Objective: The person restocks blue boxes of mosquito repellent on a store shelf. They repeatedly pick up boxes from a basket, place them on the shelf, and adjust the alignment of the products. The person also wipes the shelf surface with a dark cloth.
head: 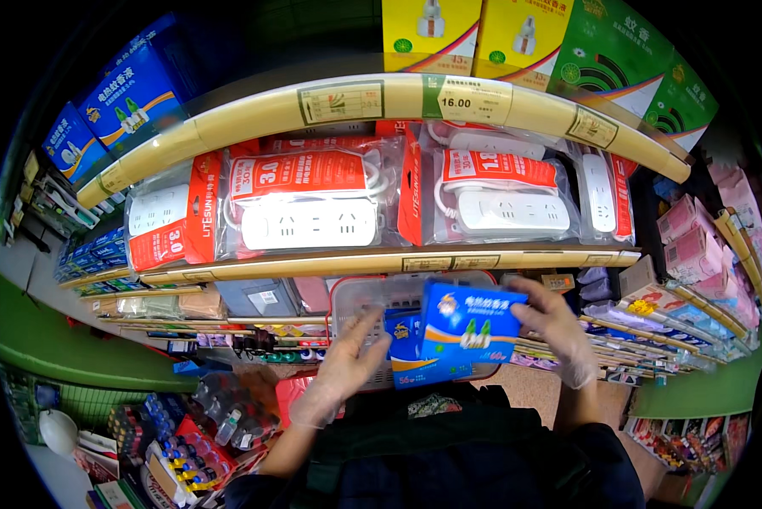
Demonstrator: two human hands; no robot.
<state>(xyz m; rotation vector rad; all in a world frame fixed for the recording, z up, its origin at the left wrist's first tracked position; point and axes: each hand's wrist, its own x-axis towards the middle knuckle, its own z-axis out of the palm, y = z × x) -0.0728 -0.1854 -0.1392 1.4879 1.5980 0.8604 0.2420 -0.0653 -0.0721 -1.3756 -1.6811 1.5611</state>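
Observation:
My right hand (553, 321), in a clear thin glove, grips the right edge of a blue mosquito-repellent liquid box (467, 302). That box is tilted above the basket and overlaps a second blue box (400, 337), which is partly hidden behind it. My left hand (349, 359), gloved too, is beside the second box's left edge with thumb and fingers apart; whether it touches the box is unclear. Below and behind both boxes is a grey plastic shopping basket (350, 299) with a red rim, its inside mostly covered.
Packaged white power strips (311, 226) fill the shelf ahead, behind a beige shelf edge (387, 259). Yellow boxes (429, 35), green mosquito-coil boxes (613, 54) and blue boxes (123, 95) stand above. Bottled drinks (196, 455) are at lower left, pink packs (693, 235) at right.

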